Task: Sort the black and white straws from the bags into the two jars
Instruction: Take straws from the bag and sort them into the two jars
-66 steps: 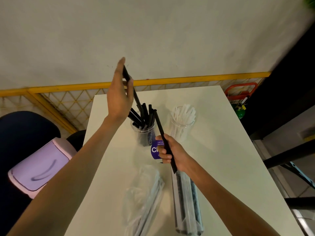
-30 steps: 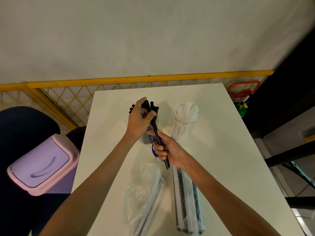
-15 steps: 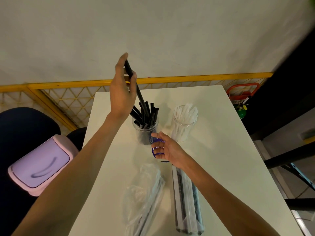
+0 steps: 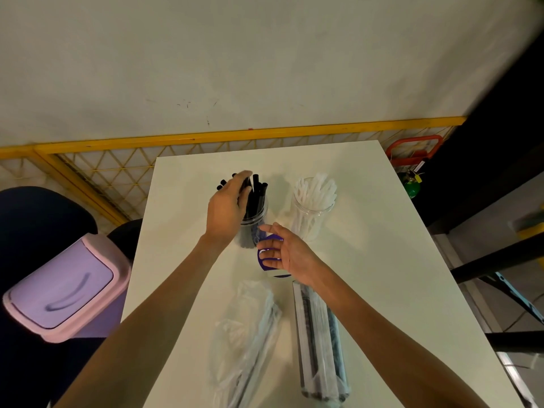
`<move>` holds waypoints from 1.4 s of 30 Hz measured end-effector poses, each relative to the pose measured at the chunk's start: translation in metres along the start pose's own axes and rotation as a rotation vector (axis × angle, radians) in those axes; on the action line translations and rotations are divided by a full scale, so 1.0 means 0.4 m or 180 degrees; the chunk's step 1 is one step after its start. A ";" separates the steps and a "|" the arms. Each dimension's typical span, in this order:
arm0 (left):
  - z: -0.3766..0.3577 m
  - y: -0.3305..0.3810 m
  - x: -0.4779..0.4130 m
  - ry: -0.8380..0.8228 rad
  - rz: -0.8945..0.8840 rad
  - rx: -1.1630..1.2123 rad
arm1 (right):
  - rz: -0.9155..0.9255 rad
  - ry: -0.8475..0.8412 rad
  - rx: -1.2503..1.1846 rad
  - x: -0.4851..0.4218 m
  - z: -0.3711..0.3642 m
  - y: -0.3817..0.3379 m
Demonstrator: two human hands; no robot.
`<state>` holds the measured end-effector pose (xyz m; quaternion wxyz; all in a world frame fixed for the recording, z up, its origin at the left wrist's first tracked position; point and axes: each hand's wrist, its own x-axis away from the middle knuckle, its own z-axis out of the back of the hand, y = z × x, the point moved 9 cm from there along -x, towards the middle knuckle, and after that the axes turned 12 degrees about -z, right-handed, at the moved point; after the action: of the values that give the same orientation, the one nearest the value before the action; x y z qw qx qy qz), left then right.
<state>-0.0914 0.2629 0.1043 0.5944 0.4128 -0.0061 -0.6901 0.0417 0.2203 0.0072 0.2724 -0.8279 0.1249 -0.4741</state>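
Nearest on the table (image 4: 382, 260), two bags (image 4: 321, 343) of straws lie at 6 o'clock. The right hand (image 4: 284, 253) hovers beyond them, grip spread and empty. Farther, toward 12 o'clock, the left hand (image 4: 228, 209) pinches black straws (image 4: 256, 195) in their jar (image 4: 254, 228); the white-straw jar (image 4: 312, 213) stands beside, at 1 o'clock.

A white table (image 4: 368, 260) is carrying two clear jars side by side — the left jar (image 4: 255, 228) is holding black straws (image 4: 256, 195), the right jar (image 4: 312, 213) white straws (image 4: 316, 189). The left hand (image 4: 226, 210) is resting over the black straws, fingers touching their tops. The right hand (image 4: 285, 251) is hovering with fingers spread and empty just above a purple label (image 4: 262, 254). Nearer the camera, two plastic bags are lying — a crumpled one (image 4: 244, 343) and a straight pack (image 4: 321, 346). A pink-lidded bin (image 4: 64, 287) is sitting left of the table.
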 end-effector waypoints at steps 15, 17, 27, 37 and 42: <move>0.001 0.049 0.024 -0.0074 -0.0217 -0.0273 | 0.0035 0.0147 0.0068 0.005 0.005 -0.005; 0.027 0.073 0.035 0.0131 -0.0157 -0.0010 | 0.0028 0.0365 0.0055 0.015 0.019 0.001; -0.014 0.003 0.383 0.0163 0.1834 0.1072 | -0.0518 0.0943 -0.0091 0.056 0.065 0.142; -0.149 -0.012 0.655 -0.1639 0.2676 0.0271 | -0.1343 0.0640 -0.0284 0.113 0.053 0.286; -0.187 0.023 0.671 -0.1872 0.2672 -0.0029 | -0.1567 0.0580 -0.0258 0.063 0.071 0.348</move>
<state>-0.0279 0.0747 -0.0915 0.7953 0.1607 -0.3353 -0.4789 0.0861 0.1039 -0.0654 0.1031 -0.7974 -0.0374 -0.5933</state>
